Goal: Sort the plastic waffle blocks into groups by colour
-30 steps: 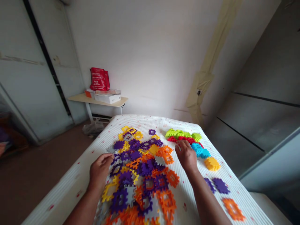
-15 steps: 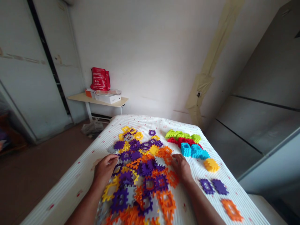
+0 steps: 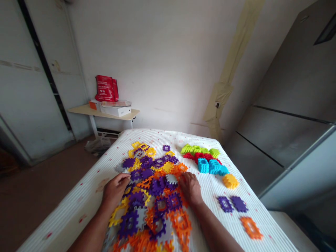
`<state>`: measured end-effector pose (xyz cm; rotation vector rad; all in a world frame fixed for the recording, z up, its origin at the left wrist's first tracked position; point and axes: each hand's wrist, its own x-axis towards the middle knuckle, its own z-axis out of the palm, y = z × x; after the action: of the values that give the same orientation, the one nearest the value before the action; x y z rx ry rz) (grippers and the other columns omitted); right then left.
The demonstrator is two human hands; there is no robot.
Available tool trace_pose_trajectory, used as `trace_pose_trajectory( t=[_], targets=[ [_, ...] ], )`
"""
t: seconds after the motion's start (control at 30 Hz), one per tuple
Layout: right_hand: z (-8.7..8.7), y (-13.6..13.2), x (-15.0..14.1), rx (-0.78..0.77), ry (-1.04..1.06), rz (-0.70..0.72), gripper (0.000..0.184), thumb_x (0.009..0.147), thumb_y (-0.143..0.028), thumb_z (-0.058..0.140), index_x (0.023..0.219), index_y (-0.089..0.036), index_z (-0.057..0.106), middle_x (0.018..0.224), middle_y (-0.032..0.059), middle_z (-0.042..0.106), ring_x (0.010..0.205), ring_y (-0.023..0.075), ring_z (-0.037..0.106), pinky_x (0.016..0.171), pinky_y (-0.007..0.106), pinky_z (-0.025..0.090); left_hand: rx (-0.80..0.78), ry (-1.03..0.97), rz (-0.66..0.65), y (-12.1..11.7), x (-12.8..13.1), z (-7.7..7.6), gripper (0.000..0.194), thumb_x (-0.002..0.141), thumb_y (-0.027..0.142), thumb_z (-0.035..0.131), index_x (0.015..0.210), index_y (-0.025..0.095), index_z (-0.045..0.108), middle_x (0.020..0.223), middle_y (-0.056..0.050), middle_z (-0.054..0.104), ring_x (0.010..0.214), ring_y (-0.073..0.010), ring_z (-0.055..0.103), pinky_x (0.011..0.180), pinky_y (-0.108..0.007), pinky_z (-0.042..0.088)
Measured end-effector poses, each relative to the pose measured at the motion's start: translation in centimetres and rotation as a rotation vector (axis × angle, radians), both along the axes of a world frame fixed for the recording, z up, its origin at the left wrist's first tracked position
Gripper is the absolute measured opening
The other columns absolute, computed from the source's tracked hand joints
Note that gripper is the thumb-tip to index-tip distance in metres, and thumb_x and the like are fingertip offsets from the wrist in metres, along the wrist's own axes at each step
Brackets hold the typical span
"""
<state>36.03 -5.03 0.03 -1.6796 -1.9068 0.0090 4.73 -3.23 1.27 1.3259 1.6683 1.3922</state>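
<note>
Right hand (image 3: 190, 187) curled over the right edge of the pile (image 3: 157, 187), grip hidden, left hand (image 3: 115, 189) loosely closed at its left edge, grip unclear, blue pieces (image 3: 203, 165) right of the pile, all on the bed (image 3: 90, 196).

We count 2 hands, 1 left hand (image 3: 114, 190) and 1 right hand (image 3: 190, 188). We see 1 mixed heap (image 3: 158, 185), its pieces overlapping too much for us to total. We also find 1 green group (image 3: 196, 149), 1 red group (image 3: 201, 156), 3 blue clumps (image 3: 214, 167) and 1 yellow stack (image 3: 230, 181). Lying separately, we count 2 purple frames (image 3: 225, 204), 1 solid purple square (image 3: 239, 203) and 1 orange frame (image 3: 251, 228). Beyond these, we make out 1 side table (image 3: 75, 109), 1 red bag (image 3: 105, 89), at least 2 boxes (image 3: 115, 111) and 1 wall socket (image 3: 217, 104).
</note>
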Motion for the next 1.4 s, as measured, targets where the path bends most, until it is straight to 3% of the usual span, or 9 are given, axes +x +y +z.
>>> trace_pose_trajectory(
  t=[0.43, 0.7, 1.0, 1.23, 1.4],
  targets=[
    [-0.5, -0.3, -1.4, -0.029, 0.453, 0.03, 0.025, 0.08, -0.028, 0.052, 0.096, -0.017, 0.068, 0.098, 0.0088, 0.068, 0.096, 0.0222, 0.061, 0.087, 0.033, 0.046, 0.032, -0.115, 0.02, 0.0, 0.1, 0.2, 0.029, 0.056, 0.045, 0.064, 0.069, 0.02, 0.067, 0.061, -0.003, 0.07, 0.062, -0.0218, 0.063, 0.063, -0.031, 0.049],
    [0.0, -0.6, -2.0, -0.107, 0.566, 0.076, 0.03, 0.076, -0.027, 0.051, 0.099, -0.016, 0.066, 0.094, 0.0081, 0.069, 0.086, 0.0202, 0.063, 0.078, 0.031, 0.049, 0.049, -0.176, 0.088, -0.1, 0.1, 0.2, 0.029, 0.055, 0.044, 0.065, 0.07, 0.019, 0.067, 0.066, -0.003, 0.07, 0.07, -0.0227, 0.064, 0.066, -0.031, 0.049],
    [-0.2, -0.6, -2.4, -0.098, 0.618, 0.117, 0.03, 0.072, -0.024, 0.051, 0.096, -0.016, 0.067, 0.089, 0.0062, 0.068, 0.082, 0.0187, 0.063, 0.076, 0.029, 0.049, 0.029, -0.239, 0.116, -0.5, 0.2, 1.0, 0.029, 0.054, 0.043, 0.065, 0.07, 0.019, 0.067, 0.064, -0.004, 0.07, 0.067, -0.0224, 0.063, 0.058, -0.03, 0.047],
    [-0.7, 0.5, -0.7, -0.035, 0.731, 0.011, 0.027, 0.073, -0.031, 0.049, 0.089, -0.02, 0.068, 0.085, 0.005, 0.071, 0.08, 0.0204, 0.064, 0.074, 0.031, 0.051, 0.04, -0.286, 0.165, -0.4, -0.3, 0.4, 0.032, 0.057, 0.044, 0.065, 0.075, 0.017, 0.067, 0.066, -0.004, 0.07, 0.065, -0.0197, 0.061, 0.056, -0.028, 0.046],
    [-1.0, 1.5, 1.7, 0.04, 0.64, -0.132, 0.034, 0.074, -0.032, 0.044, 0.095, -0.016, 0.067, 0.087, 0.0079, 0.07, 0.076, 0.0203, 0.064, 0.071, 0.031, 0.05, 0.057, -0.318, 0.184, -0.4, -0.5, 0.3, 0.031, 0.056, 0.043, 0.066, 0.074, 0.017, 0.067, 0.067, -0.004, 0.07, 0.063, -0.0186, 0.061, 0.056, -0.028, 0.046]
  ],
)
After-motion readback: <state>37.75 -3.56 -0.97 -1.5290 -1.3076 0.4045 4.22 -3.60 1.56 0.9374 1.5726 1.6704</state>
